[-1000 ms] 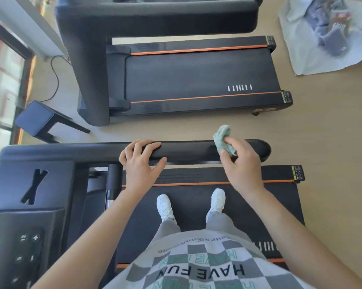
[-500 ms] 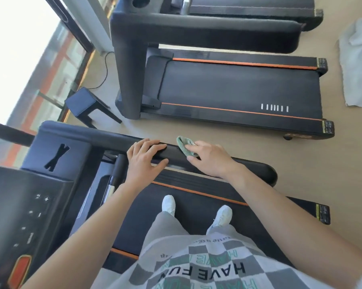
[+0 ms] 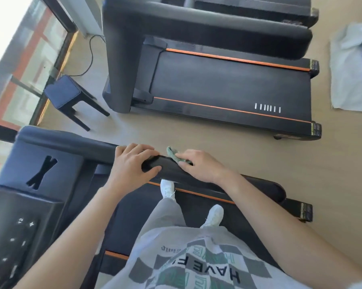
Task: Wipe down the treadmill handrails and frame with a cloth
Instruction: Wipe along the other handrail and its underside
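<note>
1. The right grip [image 3: 201, 165] lay with fairly straight fingers on the green cloth [image 3: 172, 153], pressing it onto the handrail [image 3: 259, 184]; the left grip [image 3: 132, 163] was wrapped round the same handrail just beside it, thumb on the near side.
2. The cloth sat about mid-handrail; nothing on the surface showed which stretches were already wiped.
3. By my judgement the task was early; the frame [image 3: 290, 203] beside the belt and the console [image 3: 19, 226] end looked left to do.

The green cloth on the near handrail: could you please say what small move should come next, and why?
Probably slide the left hand toward the console: it grips the handrail right beside the cloth that the right hand presses, blocking its path.
</note>
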Action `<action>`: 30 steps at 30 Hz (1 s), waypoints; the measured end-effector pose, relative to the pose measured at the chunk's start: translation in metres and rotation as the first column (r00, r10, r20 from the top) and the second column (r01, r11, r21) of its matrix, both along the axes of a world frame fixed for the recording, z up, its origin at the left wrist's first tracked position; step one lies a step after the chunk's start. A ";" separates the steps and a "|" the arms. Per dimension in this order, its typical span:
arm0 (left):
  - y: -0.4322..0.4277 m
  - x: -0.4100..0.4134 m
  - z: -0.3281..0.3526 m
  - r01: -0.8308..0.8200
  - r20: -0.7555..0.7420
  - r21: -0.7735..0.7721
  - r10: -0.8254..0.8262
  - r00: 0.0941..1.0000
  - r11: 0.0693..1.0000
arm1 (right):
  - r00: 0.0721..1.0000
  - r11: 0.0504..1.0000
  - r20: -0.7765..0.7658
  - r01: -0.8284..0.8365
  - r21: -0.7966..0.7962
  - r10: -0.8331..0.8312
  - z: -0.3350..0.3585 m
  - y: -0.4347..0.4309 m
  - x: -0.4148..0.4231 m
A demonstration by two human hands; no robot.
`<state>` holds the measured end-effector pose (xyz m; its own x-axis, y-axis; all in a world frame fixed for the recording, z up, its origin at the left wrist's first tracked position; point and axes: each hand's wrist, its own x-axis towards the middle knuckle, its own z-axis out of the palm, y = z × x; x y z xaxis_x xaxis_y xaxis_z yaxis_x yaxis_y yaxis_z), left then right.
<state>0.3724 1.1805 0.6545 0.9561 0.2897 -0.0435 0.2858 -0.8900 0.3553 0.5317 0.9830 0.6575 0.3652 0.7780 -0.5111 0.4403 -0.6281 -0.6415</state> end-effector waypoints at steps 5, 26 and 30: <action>0.046 0.008 -0.003 0.090 -0.142 0.008 -0.088 0.986 0.996 | 0.993 0.995 -0.089 0.073 -0.064 -0.079 -0.002 0.015 0.005; 0.087 0.004 0.001 0.134 -0.167 -0.033 -0.138 0.976 0.990 | 0.876 0.978 -0.467 0.025 -0.208 -0.122 -0.032 0.042 0.045; 0.086 0.008 0.002 0.150 -0.162 -0.048 -0.156 0.974 0.987 | 0.899 0.973 -0.427 -0.008 -0.231 -0.094 -0.035 0.027 0.052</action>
